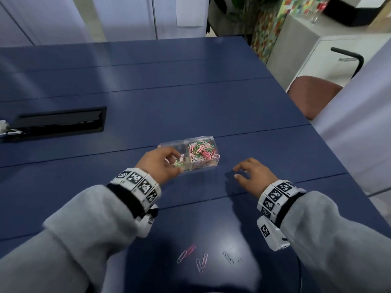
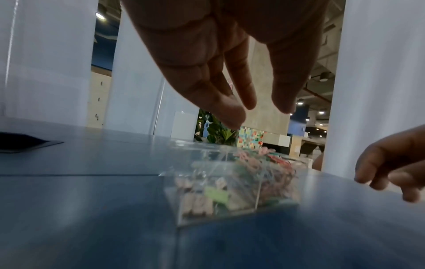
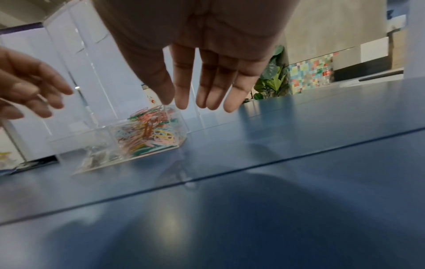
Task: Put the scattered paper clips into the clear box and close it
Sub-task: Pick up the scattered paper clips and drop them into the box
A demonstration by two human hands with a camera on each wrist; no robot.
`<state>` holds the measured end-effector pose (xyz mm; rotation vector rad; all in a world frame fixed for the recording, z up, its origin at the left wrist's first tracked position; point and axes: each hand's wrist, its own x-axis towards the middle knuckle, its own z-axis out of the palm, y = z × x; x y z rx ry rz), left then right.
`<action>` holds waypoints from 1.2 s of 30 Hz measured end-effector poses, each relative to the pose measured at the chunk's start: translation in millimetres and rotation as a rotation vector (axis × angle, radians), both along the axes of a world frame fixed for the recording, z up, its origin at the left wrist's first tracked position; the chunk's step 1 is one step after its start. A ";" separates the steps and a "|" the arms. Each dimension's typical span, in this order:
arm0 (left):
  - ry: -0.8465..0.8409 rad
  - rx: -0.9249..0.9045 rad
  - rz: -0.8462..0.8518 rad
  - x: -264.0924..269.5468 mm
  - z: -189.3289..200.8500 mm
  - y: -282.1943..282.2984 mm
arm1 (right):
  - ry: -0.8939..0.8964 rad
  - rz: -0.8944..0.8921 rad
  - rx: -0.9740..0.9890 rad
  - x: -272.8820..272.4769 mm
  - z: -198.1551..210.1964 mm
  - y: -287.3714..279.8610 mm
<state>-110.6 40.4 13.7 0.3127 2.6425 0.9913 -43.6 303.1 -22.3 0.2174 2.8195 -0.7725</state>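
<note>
A clear two-compartment box (image 1: 191, 153) stands on the blue table (image 1: 190, 96). Its right half is heaped with pink, green and white paper clips (image 1: 203, 152); its left half holds a few small pieces. My left hand (image 1: 172, 163) hovers over the left half with relaxed fingers and holds nothing; in the left wrist view the left hand (image 2: 257, 109) is above the box (image 2: 230, 182), not touching it. My right hand (image 1: 243, 171) is open and low over the table, right of the box (image 3: 128, 142). Several loose clips (image 1: 186, 253) lie near me. I cannot make out the lid.
A black cable hatch (image 1: 61, 121) is sunk into the table at the left. A brown chair (image 1: 313, 94) stands past the table's right edge. Seams run across the tabletop between the box and the loose clips.
</note>
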 end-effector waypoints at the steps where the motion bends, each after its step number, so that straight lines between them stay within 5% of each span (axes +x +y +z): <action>1: -0.038 -0.027 -0.025 11.2 -2.2 -10.5 | -0.022 0.031 0.010 8.4 1.3 0.4; 12: -0.282 -0.393 -0.490 127.1 -42.8 -40.4 | -0.311 0.421 0.115 109.9 -6.4 -33.1; 18: -0.273 -0.390 -0.441 145.9 -49.5 -26.4 | -0.314 0.293 -0.020 143.8 -17.3 -58.6; 26: -0.204 -0.439 -0.442 154.8 -51.8 -6.6 | -0.292 0.035 0.039 158.7 -19.2 -49.7; 36: -0.172 -0.421 -0.481 162.4 -60.2 10.0 | -0.264 0.095 -0.059 147.6 -29.5 -89.2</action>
